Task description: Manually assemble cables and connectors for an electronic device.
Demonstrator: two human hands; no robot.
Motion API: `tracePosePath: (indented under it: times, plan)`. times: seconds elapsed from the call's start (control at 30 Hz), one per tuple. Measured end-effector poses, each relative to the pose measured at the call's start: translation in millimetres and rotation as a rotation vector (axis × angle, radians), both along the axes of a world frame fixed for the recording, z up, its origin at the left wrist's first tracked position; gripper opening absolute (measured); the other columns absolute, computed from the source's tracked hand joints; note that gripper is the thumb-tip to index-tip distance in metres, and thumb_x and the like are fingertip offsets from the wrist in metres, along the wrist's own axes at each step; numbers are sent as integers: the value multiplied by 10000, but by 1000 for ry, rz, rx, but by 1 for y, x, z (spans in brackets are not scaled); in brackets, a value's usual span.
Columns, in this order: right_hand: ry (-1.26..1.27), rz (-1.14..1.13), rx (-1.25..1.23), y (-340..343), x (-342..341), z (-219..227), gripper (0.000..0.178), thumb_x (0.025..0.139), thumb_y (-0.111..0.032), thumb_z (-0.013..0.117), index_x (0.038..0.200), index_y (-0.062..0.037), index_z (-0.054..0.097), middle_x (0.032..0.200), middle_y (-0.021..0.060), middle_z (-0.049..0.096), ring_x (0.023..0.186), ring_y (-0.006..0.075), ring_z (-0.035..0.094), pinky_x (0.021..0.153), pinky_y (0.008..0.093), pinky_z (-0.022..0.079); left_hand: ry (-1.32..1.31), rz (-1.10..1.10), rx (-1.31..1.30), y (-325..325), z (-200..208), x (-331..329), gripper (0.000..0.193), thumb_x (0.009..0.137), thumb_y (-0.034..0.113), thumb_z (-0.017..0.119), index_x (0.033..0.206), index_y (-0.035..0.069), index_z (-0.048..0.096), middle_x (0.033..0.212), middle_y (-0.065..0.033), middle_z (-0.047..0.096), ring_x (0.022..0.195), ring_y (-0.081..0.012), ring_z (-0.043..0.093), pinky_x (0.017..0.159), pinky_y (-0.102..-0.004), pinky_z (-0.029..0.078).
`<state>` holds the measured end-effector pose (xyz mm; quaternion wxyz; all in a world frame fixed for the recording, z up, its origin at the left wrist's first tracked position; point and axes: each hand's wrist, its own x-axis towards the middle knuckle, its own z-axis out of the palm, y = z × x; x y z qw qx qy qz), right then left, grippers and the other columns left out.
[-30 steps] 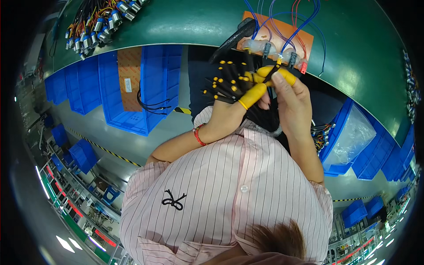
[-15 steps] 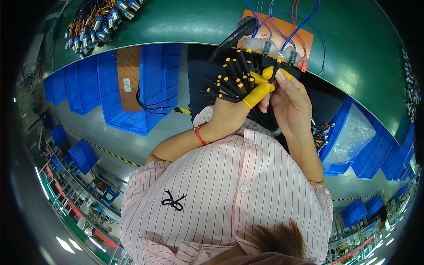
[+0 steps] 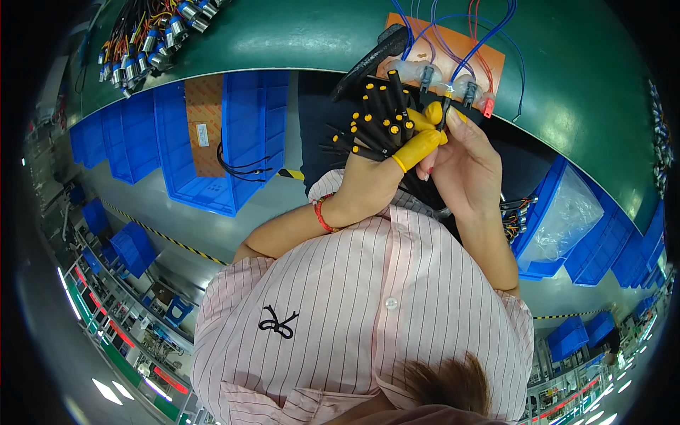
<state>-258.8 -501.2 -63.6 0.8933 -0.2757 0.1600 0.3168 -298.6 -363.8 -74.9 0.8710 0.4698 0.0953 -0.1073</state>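
Note:
My left hand [image 3: 375, 177], with yellow finger cots on its thumb and a finger, is closed around a bundle of black cables [image 3: 379, 117] whose yellow ends fan out up and to the left. Its covered fingertips also press on a single black cable [image 3: 445, 112] held upright. My right hand [image 3: 471, 166] pinches that same cable between thumb and fingers. The cable's yellow tip touches or nearly touches a clear, glue-like blob on an orange board [image 3: 485, 64] at the bench edge. Grey connectors [image 3: 427, 76] and a red connector [image 3: 489, 106] sit along that board.
Blue and red wires rise from the board on the green bench [image 3: 297, 35]. A black curved strap-like piece [image 3: 368, 64] lies left of it. Metal-ended wired parts [image 3: 152, 49] are heaped far left. Blue bins [image 3: 255, 127] stand below the bench on both sides, one with plastic film [image 3: 567, 212].
The single cable's tip has stayed by the board while both hands shift slightly. The bundle in my left hand has tilted and moved a little, its ends now somewhat higher.

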Motion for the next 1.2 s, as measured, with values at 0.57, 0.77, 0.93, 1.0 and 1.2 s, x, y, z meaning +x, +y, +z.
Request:
tracePosePath:
  times: [0.57, 0.77, 0.93, 1.0, 1.2]
  plan:
    - [-242, 41, -339, 7, 2, 2, 260, 966, -239, 570, 977, 13, 632, 810, 35, 632, 654, 79, 581, 595, 231, 458, 73, -65, -154, 3, -3, 4, 122, 955, 106, 567, 1004, 5, 615, 689, 0, 525, 599, -70, 455, 532, -229, 364]
    - [-215, 78, -371, -16, -29, 11, 236, 979, -220, 547, 941, -1, 628, 697, -23, 515, 603, 64, 474, 585, 227, 410, 59, -154, 194, 12, 13, -25, 187, 961, 162, 580, 1033, -9, 604, 707, -11, 533, 607, -83, 480, 579, -231, 396]
    - [-134, -176, -428, -16, -14, -7, 300, 987, -202, 513, 1092, 75, 560, 899, 106, 623, 818, 186, 612, 807, 301, 489, -92, -48, 328, 10, 8, -7, 173, 971, 138, 543, 1005, -17, 611, 723, -38, 571, 677, -102, 550, 647, -246, 453]
    - [-302, -107, -578, -9, -19, 3, 294, 982, -144, 508, 1176, 76, 528, 1115, 161, 640, 984, 216, 635, 937, 322, 474, 11, -103, 239, 8, 14, -8, 180, 986, 150, 517, 964, -8, 598, 681, -28, 554, 624, -97, 533, 599, -240, 442]
    - [-603, 46, -550, 8, -13, 25, 247, 979, -80, 514, 1169, 75, 546, 1099, 65, 517, 773, 149, 643, 579, 255, 538, 48, -310, 281, 12, 22, -8, 100, 943, 109, 556, 918, 28, 609, 628, -5, 532, 538, -68, 471, 479, -233, 365]
